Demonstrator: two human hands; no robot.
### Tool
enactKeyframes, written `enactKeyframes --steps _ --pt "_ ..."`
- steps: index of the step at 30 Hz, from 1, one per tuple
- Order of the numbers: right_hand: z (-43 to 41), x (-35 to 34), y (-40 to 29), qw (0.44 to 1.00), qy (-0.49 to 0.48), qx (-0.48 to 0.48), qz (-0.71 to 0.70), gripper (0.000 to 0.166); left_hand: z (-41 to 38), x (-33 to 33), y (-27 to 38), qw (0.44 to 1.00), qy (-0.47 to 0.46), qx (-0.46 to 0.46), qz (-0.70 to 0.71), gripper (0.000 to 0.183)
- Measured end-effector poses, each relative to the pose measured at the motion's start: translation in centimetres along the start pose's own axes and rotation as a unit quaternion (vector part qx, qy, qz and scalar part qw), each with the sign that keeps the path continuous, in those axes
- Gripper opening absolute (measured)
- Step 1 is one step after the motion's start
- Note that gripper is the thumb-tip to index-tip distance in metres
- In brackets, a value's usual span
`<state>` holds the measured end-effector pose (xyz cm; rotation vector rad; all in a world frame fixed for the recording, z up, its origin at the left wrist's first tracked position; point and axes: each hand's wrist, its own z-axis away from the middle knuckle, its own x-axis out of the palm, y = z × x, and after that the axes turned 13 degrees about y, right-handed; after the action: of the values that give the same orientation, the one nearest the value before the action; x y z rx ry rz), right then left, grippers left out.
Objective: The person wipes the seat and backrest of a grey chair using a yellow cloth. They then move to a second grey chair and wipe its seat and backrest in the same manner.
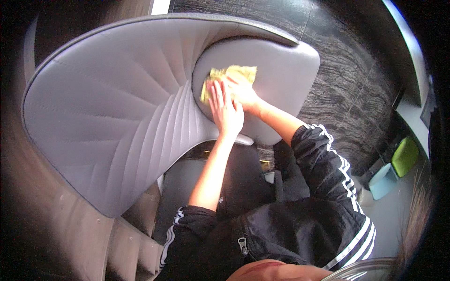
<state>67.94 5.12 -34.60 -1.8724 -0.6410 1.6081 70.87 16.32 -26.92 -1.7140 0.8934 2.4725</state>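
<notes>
A yellow cloth (248,72) lies crumpled on the light grey seat cushion (281,70) of an upholstered chair, close to where the seat meets the back. My right hand (242,92) presses down on the cloth, its fingers partly hidden by the folds and by my other hand. From the left, my left hand (227,114) reaches in with fingers stretched out and thumb apart. Its fingertips rest over the cloth's left part, beside and partly over my right hand. Behind the cloth curves the pleated, stitched chair back (105,87), with a dark edge.
Dark veined stone tiles (355,95) lie beyond the seat. Brown wood-look steps or panels (130,242) are at the lower left. A green chair (405,157) and a light blue chair (383,181) stand at the far right. A slim armrest end (244,139) juts out near my left wrist.
</notes>
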Motion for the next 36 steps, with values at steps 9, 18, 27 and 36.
enactKeyframes --steps 9,18,27,36 --pt "-6.6 -7.1 7.1 0.991 0.033 -0.057 0.118 0.064 -9.5 4.2 4.7 0.987 0.136 0.025 0.083 0.073" --pt "-2.4 -12.4 10.6 0.995 -0.022 -0.075 0.064 0.063 -7.4 9.1 10.2 0.986 0.140 -0.004 0.088 0.072" --pt "1.5 -15.9 13.1 0.989 -0.078 -0.059 0.110 0.068 -5.0 12.1 15.7 0.983 0.155 -0.062 0.078 0.082" --pt "-2.2 -11.8 9.1 0.981 -0.030 -0.132 0.141 0.068 -5.9 8.7 10.3 0.979 0.194 -0.047 0.049 0.073"
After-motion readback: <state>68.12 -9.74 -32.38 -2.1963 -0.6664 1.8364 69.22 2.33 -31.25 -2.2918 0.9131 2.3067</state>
